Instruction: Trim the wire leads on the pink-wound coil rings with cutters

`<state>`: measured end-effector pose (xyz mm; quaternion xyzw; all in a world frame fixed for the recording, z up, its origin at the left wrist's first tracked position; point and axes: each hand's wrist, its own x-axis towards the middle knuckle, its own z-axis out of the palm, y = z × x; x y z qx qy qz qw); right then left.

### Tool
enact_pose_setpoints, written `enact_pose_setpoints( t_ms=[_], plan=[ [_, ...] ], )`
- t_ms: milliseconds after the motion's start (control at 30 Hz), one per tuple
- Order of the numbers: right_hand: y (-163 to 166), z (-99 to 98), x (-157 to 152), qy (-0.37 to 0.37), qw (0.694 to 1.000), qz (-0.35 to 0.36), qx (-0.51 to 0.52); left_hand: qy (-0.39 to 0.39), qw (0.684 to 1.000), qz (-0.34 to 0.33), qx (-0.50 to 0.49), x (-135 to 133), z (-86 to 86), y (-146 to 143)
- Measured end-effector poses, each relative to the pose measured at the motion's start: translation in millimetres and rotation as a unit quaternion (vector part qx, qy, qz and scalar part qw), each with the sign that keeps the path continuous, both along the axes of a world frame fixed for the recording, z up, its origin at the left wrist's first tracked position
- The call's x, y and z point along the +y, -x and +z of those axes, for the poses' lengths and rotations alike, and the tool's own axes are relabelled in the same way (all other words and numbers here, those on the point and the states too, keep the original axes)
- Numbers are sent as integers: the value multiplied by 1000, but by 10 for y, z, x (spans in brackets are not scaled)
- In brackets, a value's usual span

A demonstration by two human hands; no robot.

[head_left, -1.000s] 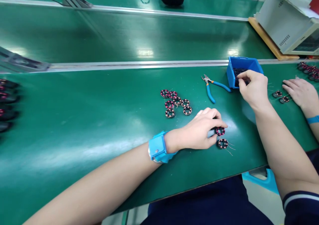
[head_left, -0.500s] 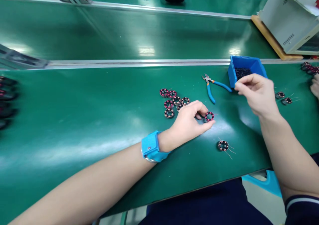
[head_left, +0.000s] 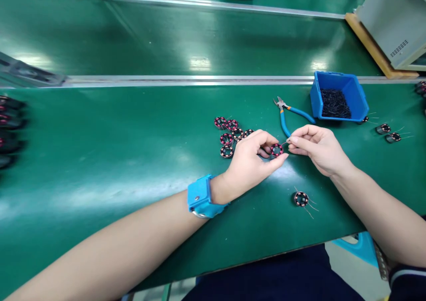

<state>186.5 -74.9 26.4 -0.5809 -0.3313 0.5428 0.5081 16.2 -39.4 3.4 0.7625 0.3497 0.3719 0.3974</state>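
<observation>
The left hand (head_left: 249, 161) grips a red coil (head_left: 277, 150) between thumb and fingers, just right of the loose coils (head_left: 226, 151); the right hand (head_left: 316, 149) pinches the tip of its thin wire (head_left: 284, 143), anything else there being too small to tell; a sharp tug could bend the wire or free the coil; the pliers (head_left: 284, 123) lie near enough for a knuckle to knock.

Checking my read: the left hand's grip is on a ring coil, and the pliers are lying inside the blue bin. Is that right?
Not quite: the pliers lie on the green table, left of the blue bin, as the head view shows. The left hand does grip a ring coil.
</observation>
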Motion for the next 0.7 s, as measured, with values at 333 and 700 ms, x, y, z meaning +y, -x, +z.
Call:
enact_pose_setpoints(
  t_ms=[333, 700],
  plan=[
    [29, 11, -17, -13, 1000, 3, -6, -16, 1000, -4, 2, -5, 15, -9],
    [29, -10, -23, -30, 999, 7, -34, -19, 1000, -5, 5, -6, 11, -1]
  ],
)
